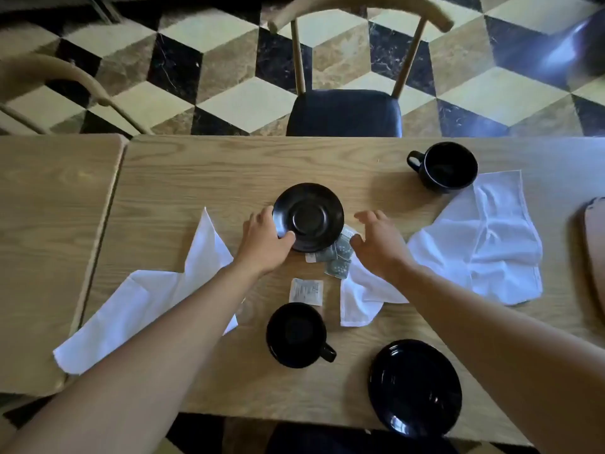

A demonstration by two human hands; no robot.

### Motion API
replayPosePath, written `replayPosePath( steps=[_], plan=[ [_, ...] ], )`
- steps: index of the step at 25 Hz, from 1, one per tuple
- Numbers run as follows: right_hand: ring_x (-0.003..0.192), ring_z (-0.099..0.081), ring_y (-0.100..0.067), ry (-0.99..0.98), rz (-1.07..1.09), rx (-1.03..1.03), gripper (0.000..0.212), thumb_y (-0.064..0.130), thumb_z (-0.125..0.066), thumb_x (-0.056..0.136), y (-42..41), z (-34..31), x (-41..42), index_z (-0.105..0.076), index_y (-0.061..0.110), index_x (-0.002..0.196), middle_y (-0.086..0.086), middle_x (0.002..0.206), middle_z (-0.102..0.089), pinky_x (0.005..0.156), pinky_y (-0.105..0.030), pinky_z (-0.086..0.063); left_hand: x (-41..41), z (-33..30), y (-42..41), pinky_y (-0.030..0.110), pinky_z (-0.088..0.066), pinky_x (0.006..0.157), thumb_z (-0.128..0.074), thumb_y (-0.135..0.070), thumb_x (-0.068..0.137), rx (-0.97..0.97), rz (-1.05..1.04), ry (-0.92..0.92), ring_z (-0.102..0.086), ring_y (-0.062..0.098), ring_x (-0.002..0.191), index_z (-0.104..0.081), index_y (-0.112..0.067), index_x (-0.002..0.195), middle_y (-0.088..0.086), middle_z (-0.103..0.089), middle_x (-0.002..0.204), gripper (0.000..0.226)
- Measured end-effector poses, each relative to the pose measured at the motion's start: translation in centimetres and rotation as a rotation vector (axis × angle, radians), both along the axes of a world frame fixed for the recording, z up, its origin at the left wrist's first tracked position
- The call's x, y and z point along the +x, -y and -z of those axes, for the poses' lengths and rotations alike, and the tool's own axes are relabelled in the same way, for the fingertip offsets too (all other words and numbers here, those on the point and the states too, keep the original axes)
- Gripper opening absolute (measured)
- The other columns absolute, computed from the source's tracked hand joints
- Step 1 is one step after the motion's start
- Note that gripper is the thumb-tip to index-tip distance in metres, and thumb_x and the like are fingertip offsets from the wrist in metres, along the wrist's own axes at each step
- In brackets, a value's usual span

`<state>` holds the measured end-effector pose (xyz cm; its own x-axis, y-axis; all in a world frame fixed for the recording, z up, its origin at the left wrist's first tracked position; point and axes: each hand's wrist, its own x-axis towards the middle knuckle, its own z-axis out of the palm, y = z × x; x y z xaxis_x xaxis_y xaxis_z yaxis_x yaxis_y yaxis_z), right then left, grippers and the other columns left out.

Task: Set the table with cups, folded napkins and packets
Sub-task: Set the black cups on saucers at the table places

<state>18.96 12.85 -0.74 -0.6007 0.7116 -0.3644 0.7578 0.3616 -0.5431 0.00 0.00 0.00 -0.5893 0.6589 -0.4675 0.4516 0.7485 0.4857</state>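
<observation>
Nearest you on the pale oak worktop [209,371] lies a glossy black saucer [415,386] at the front right edge, and just to its left stands a black ceramic cup [296,335] with its handle turned toward the saucer. Beyond the cup lies a small white paper packet [306,291], and past it a loose cluster of grey-green packets [339,257], one of them tucked under the rim of the second black saucer [309,217]. An unfolded white cloth napkin [144,306] lies under your left forearm; a crumpled white napkin [484,244] spreads to the right. Your left hand [263,242] has its grip on that middle saucer, thumb over the near rim and fingers curled at the left edge; your right hand [376,244] hovers with spread fingers beside the packets and holds nothing. Lift the saucer clear rather than sliding it, so the packets under its rim do not drag, and steady them with the free hand. Farthest off, a second black cup [447,168] stands at the napkin's far corner, apart from both saucers; neither napkin is folded yet.
</observation>
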Motion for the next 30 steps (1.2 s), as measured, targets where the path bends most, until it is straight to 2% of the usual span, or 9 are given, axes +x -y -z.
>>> replayPosePath(
  steps=[2, 5, 9, 13, 16, 19, 25, 28, 30],
  plan=[
    [0.114, -0.061, -0.025, -0.059, 0.107, -0.023, 0.042, 0.015, -0.059, 0.096, -0.8, 1.8, -1.7, -0.057, 0.007, 0.137, -0.011, 0.132, -0.06, 0.095, -0.031, -0.046, -0.8, 1.9, -0.9, 0.039, -0.037, 0.109, -0.06, -0.031, 0.093, 0.024, -0.077, 0.027, -0.04, 0.029, 0.135, -0.038, -0.012, 0.147, 0.011, -0.043, 0.147, 0.061],
    [0.102, -0.063, -0.024, -0.056, 0.214, -0.032, 0.036, 0.021, -0.058, 0.096, -1.0, 3.5, -3.5, -0.061, 0.008, 0.13, -0.007, 0.113, -0.066, 0.084, -0.027, -0.042, -0.8, 4.2, -1.2, 0.026, -0.043, 0.081, -0.057, -0.025, 0.096, 0.053, -0.211, 0.088, -0.058, 0.02, 0.106, -0.051, -0.012, 0.136, 0.008, -0.062, 0.127, 0.042],
    [0.08, -0.066, -0.017, -0.148, 0.309, -0.093, 0.022, 0.019, -0.059, 0.096, -0.9, 4.5, -4.1, -0.066, 0.015, 0.117, 0.015, 0.079, -0.061, 0.074, -0.035, -0.055, -0.6, 5.1, -1.6, 0.009, -0.039, 0.054, -0.054, -0.016, 0.097, 0.137, -0.368, 0.103, -0.054, 0.008, 0.07, -0.058, -0.007, 0.128, -0.005, -0.06, 0.085, 0.033],
    [0.064, -0.063, -0.004, -0.258, 0.431, -0.075, 0.028, 0.004, -0.057, 0.09, -1.8, 4.9, -3.9, -0.075, 0.02, 0.104, 0.019, 0.063, -0.06, 0.064, -0.027, -0.052, -0.6, 4.7, -3.0, 0.032, -0.055, 0.059, -0.05, -0.006, 0.092, 0.209, -0.426, 0.138, -0.068, 0.033, 0.068, -0.068, -0.015, 0.103, 0.005, -0.066, 0.071, 0.023],
    [0.071, -0.062, -0.003, -0.304, 0.49, -0.024, 0.031, 0.003, -0.057, 0.089, -3.9, 4.8, -3.2, -0.078, 0.018, 0.107, 0.017, 0.072, -0.065, 0.077, -0.023, -0.053, -0.9, 4.9, -5.8, 0.014, -0.045, 0.044, -0.051, -0.002, 0.093, 0.263, -0.362, 0.148, -0.067, 0.019, 0.055, -0.07, -0.016, 0.101, 0.0, -0.068, 0.068, 0.024],
    [0.073, -0.059, -0.001, -0.318, 0.552, 0.048, 0.029, 0.004, -0.058, 0.089, -6.7, 5.0, -2.1, -0.078, 0.017, 0.104, 0.013, 0.078, -0.068, 0.071, 0.003, -0.037, -0.9, 5.0, -10.1, 0.017, -0.047, 0.046, -0.053, -0.003, 0.095, 0.294, -0.278, 0.16, -0.067, 0.012, 0.046, -0.067, -0.025, 0.1, -0.007, -0.067, 0.067, 0.026],
    [0.085, -0.063, -0.004, -0.326, 0.71, 0.07, 0.026, 0.01, -0.062, 0.092, -9.9, 5.7, -1.0, -0.077, 0.015, 0.112, 0.013, 0.086, -0.066, 0.077, -0.013, -0.039, -1.1, 6.1, -15.8, 0.025, -0.051, 0.05, -0.053, -0.001, 0.092, 0.338, -0.126, 0.131, -0.067, 0.02, 0.045, -0.066, -0.024, 0.087, 0.016, -0.072, 0.08, 0.027],
    [0.09, -0.067, -0.006, -0.343, 0.758, 0.056, 0.026, 0.012, -0.062, 0.094, -10.4, 6.1, -0.8, -0.076, 0.014, 0.116, 0.011, 0.091, -0.07, 0.074, -0.008, -0.039, -1.2, 7.0, -17.0, 0.034, -0.054, 0.053, -0.05, 0.0, 0.09, 0.357, -0.075, 0.137, -0.065, 0.021, 0.043, -0.071, -0.01, 0.085, 0.023, -0.063, 0.073, 0.024],
    [0.089, -0.065, -0.004, -0.344, 0.77, 0.055, 0.027, 0.013, -0.062, 0.095, -10.5, 6.3, -0.6, -0.075, 0.014, 0.118, 0.006, 0.1, -0.075, 0.07, 0.001, -0.038, -1.0, 7.3, -17.3, 0.034, -0.053, 0.053, -0.051, 0.0, 0.091, 0.37, -0.083, 0.145, -0.065, 0.021, 0.043, -0.072, -0.009, 0.09, 0.012, -0.06, 0.065, 0.023]
  ],
)
